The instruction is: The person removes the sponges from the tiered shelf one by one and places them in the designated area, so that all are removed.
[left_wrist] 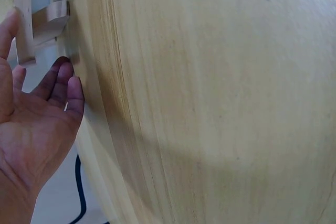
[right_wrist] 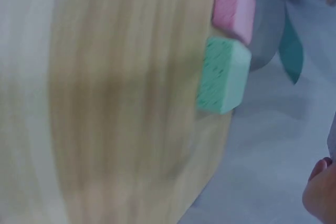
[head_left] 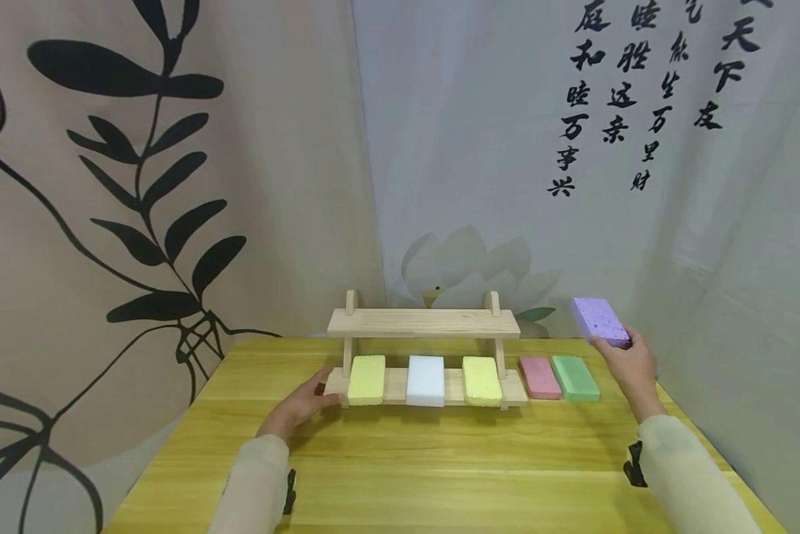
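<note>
My right hand (head_left: pixel 629 367) grips a purple sponge (head_left: pixel 600 321) by its near end, raised at the right side of the table. In the right wrist view only part of that hand (right_wrist: pixel 321 192) shows at the edge. My left hand (head_left: pixel 304 403) holds the left end of a two-tier wooden rack (head_left: pixel 422 323), thumb in front. The left wrist view shows the thumb against the board's end (left_wrist: pixel 24 30), other fingers loosely bent. A yellow sponge (head_left: pixel 367 380), a white sponge (head_left: pixel 425 381) and another yellow sponge (head_left: pixel 483 381) sit on the lower tier.
Right of the rack, a pink sponge (head_left: pixel 540 377) and a green sponge (head_left: pixel 575 378) lie side by side on the wooden table (head_left: pixel 400 460). Behind the table hangs a printed cloth (head_left: pixel 440 148) with leaves and dark writing.
</note>
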`<state>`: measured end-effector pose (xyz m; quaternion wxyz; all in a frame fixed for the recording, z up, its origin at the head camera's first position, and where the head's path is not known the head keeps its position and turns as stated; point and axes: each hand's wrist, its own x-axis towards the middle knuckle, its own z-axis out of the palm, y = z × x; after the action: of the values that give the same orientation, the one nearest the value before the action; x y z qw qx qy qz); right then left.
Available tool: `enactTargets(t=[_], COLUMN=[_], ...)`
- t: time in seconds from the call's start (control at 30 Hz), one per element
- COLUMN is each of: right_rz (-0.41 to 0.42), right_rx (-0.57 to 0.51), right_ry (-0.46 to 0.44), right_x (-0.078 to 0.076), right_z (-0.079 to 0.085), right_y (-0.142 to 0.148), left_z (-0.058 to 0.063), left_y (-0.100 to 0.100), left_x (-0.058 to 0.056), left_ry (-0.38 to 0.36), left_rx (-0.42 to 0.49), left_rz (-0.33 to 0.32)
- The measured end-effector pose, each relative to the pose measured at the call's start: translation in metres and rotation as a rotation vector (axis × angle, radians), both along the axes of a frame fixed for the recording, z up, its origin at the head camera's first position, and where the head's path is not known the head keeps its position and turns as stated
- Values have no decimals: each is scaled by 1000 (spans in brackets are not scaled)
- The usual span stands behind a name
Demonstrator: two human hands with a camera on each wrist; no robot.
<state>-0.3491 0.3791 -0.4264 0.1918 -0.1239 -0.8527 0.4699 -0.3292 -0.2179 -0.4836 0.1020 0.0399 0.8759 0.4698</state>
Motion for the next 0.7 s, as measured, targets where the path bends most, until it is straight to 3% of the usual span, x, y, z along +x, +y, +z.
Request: enactTargets(t=[0.4,0.7], right_rz=[-61,-39], right_rx=[-8,37], right_ry=[-65,-145], right_x=[9,17], right_z=[-26,-42], right_y=[28,41], left_z=[-1,-1], left_y=[0,0], left_x=[0,0], left_ry=[-5,-30], left_rx=[14,35], left_rz=[34,15])
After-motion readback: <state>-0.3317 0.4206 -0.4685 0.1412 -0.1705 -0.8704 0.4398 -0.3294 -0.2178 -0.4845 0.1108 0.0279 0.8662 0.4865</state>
